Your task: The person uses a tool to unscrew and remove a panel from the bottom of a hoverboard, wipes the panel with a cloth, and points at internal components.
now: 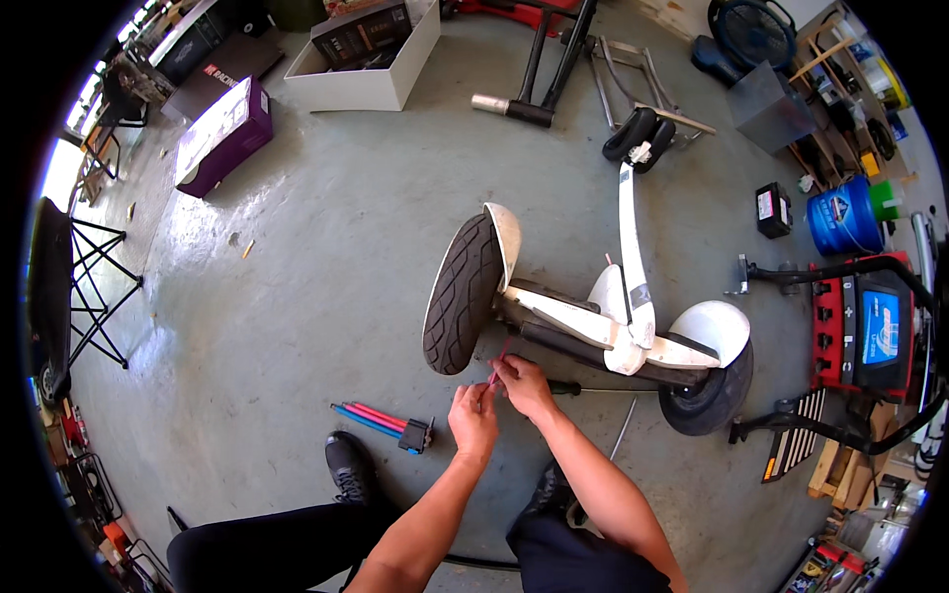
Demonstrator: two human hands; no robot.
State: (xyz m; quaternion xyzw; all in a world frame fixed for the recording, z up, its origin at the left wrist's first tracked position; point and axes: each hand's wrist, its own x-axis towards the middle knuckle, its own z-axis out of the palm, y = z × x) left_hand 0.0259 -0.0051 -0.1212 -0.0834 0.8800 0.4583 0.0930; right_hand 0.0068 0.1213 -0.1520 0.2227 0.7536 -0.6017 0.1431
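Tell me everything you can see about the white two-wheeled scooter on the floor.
The scooter has a plastic-looking white body between two black-tyred wheels. The left wheel shows curving tread grooves; white fenders cover part of both wheels. A white stem runs away from the person to a black padded end. It rests on the grey floor; the left hand and right hand hold a pink rod near the left wheel, contact unclear.

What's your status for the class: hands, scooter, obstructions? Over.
Left hand and right hand on pink hex key. White self-balancing scooter just ahead. Screwdriver close beside right hand.
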